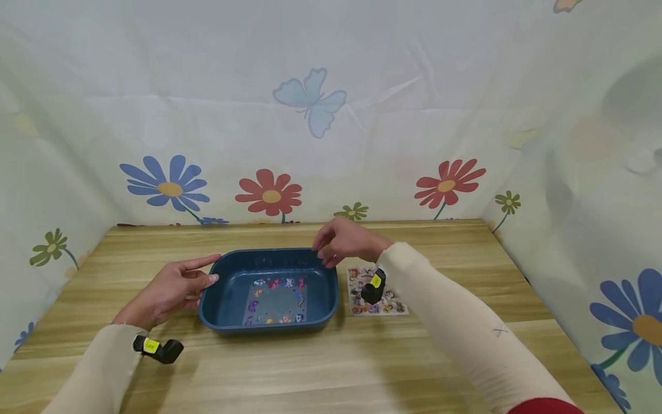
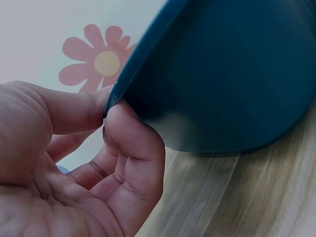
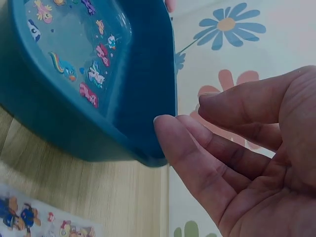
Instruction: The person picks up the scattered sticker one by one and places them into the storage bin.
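A dark blue rectangular plastic basin [image 1: 266,331] with rounded corners stands on the table. My left hand [image 1: 168,293] pinches its left rim between thumb and finger, and the left wrist view shows the rim [image 2: 129,74] caught between them. Over the far right corner is my right hand [image 1: 349,240]. In the right wrist view its index fingertip [image 3: 167,126] is right at the rim, while the thumb stands apart from it. Inside the basin, on its floor, lies a clear sheet [image 1: 279,299] edged with small colourful pony stickers.
Just right of the basin, a second sheet of small colourful stickers [image 1: 357,293] lies on the wood-grain table [image 1: 248,374], partly overlapped by the right wrist camera [image 1: 372,292]. A white cloth [image 1: 217,126] printed with flowers and a butterfly encloses the back and sides.
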The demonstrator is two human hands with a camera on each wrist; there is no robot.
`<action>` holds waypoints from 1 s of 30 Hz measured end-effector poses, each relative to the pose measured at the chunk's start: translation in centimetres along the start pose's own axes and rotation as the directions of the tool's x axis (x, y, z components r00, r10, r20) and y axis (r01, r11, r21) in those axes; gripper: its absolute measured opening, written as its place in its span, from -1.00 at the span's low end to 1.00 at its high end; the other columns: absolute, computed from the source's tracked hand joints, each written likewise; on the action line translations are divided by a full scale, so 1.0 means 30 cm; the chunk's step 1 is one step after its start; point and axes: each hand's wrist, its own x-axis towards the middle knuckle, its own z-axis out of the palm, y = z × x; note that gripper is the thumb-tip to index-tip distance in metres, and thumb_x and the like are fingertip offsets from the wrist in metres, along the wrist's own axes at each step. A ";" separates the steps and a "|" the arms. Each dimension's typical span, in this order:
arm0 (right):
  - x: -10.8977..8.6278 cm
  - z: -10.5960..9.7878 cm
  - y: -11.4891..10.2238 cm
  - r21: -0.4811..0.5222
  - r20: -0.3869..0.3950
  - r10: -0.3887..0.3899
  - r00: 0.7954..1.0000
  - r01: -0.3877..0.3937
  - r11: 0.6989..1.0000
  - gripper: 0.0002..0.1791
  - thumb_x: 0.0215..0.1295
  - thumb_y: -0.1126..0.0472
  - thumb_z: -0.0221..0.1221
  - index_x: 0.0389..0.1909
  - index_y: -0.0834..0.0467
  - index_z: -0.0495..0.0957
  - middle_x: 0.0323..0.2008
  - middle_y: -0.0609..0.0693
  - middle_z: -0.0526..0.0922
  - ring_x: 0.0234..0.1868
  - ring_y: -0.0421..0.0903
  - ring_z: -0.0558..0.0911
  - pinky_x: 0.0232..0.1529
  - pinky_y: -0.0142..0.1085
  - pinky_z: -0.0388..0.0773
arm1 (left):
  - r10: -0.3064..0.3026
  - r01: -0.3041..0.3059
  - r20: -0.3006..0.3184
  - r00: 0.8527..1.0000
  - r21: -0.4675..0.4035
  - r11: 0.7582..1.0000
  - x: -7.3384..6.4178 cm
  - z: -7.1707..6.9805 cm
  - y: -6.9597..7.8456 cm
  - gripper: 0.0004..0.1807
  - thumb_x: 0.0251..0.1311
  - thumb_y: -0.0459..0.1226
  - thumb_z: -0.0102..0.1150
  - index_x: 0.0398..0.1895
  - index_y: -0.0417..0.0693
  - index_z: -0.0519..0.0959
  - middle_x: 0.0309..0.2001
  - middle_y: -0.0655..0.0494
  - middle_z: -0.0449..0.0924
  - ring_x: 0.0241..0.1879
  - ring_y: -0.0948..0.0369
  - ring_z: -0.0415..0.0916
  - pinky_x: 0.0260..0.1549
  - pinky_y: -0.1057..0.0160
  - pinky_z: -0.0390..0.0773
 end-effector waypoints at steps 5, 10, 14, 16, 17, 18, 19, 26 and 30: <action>-0.021 -0.021 0.014 0.013 -0.005 -0.001 1.000 0.001 1.000 -0.73 0.39 0.40 0.23 0.05 0.43 0.65 -0.02 0.43 0.69 -0.26 0.02 0.76 -0.09 -0.10 0.78 | 0.011 -0.011 0.000 1.000 0.006 1.000 0.000 -0.003 -0.005 -0.19 0.44 -0.13 0.27 0.66 0.09 0.15 -0.17 0.09 0.56 -0.27 0.20 0.55 -0.24 0.21 0.74; -0.041 -0.049 0.036 0.024 -0.024 -0.002 1.000 0.002 1.000 -0.74 0.39 0.40 0.23 0.04 0.41 0.66 -0.10 0.35 0.72 -0.26 0.00 0.76 -0.11 -0.12 0.78 | 0.010 -0.010 -0.001 1.000 0.000 1.000 0.003 -0.004 -0.009 -0.19 0.44 -0.12 0.27 0.66 0.10 0.15 -0.17 0.10 0.56 -0.29 0.21 0.55 -0.24 0.21 0.75; -0.062 -0.075 0.068 0.038 -0.040 0.012 0.999 -0.011 0.999 -0.78 0.38 0.40 0.23 -0.01 0.35 0.68 -0.20 0.22 0.74 -0.28 -0.02 0.75 -0.11 -0.10 0.78 | 0.010 -0.010 -0.003 1.000 0.001 1.000 0.004 -0.005 -0.013 -0.19 0.44 -0.12 0.27 0.66 0.10 0.15 -0.16 0.09 0.57 -0.29 0.21 0.56 -0.24 0.21 0.75; -0.071 -0.088 0.087 0.042 -0.048 0.022 0.999 -0.020 0.999 -0.79 0.38 0.40 0.23 -0.02 0.33 0.69 -0.25 0.14 0.75 -0.29 -0.03 0.75 -0.11 -0.10 0.78 | 0.009 -0.009 -0.004 1.000 0.004 1.000 0.005 -0.005 -0.013 -0.19 0.44 -0.12 0.27 0.66 0.10 0.15 -0.16 0.09 0.57 -0.28 0.21 0.55 -0.25 0.21 0.74; -0.076 -0.095 0.095 0.040 -0.051 0.024 0.998 -0.022 0.999 -0.79 0.37 0.41 0.23 -0.03 0.33 0.69 -0.26 0.12 0.75 -0.28 -0.02 0.75 -0.11 -0.10 0.78 | 0.009 -0.009 -0.005 1.000 0.006 1.000 0.005 -0.005 -0.013 -0.19 0.44 -0.12 0.27 0.66 0.10 0.15 -0.15 0.09 0.57 -0.28 0.21 0.55 -0.25 0.21 0.74; -0.079 -0.101 0.103 0.039 -0.055 0.026 0.998 -0.024 0.999 -0.80 0.37 0.41 0.23 -0.03 0.33 0.69 -0.27 0.09 0.75 -0.28 -0.02 0.74 -0.11 -0.10 0.78 | 0.008 -0.008 -0.006 1.000 0.009 1.000 0.005 -0.005 -0.013 -0.19 0.44 -0.12 0.27 0.66 0.10 0.15 -0.15 0.09 0.56 -0.28 0.21 0.55 -0.25 0.22 0.74; -0.084 -0.106 0.109 0.038 -0.059 0.031 0.998 -0.029 0.999 -0.80 0.37 0.41 0.23 -0.03 0.33 0.69 -0.28 0.08 0.74 -0.28 -0.02 0.74 -0.11 -0.09 0.78 | 0.008 -0.008 -0.007 1.000 0.009 1.000 0.005 -0.005 -0.013 -0.19 0.44 -0.12 0.27 0.66 0.10 0.15 -0.15 0.08 0.56 -0.28 0.21 0.55 -0.25 0.22 0.74; -0.108 -0.137 0.149 0.013 -0.090 0.061 0.994 -0.061 0.998 -0.81 0.39 0.40 0.24 -0.03 0.31 0.69 -0.26 0.09 0.74 -0.25 0.03 0.74 -0.10 -0.07 0.78 | 0.009 -0.009 -0.009 1.000 0.016 1.000 0.003 -0.005 -0.012 -0.20 0.45 -0.12 0.26 0.67 0.09 0.15 -0.15 0.09 0.58 -0.27 0.20 0.55 -0.22 0.21 0.74; -0.121 -0.151 0.174 0.013 -0.093 0.081 0.992 -0.080 0.997 -0.80 0.39 0.39 0.24 -0.01 0.33 0.67 -0.23 0.14 0.72 -0.22 0.05 0.73 -0.07 -0.04 0.77 | 0.008 -0.008 -0.006 1.000 0.009 1.000 0.002 -0.004 -0.012 -0.20 0.45 -0.12 0.26 0.67 0.09 0.14 -0.15 0.09 0.60 -0.28 0.20 0.55 -0.23 0.20 0.74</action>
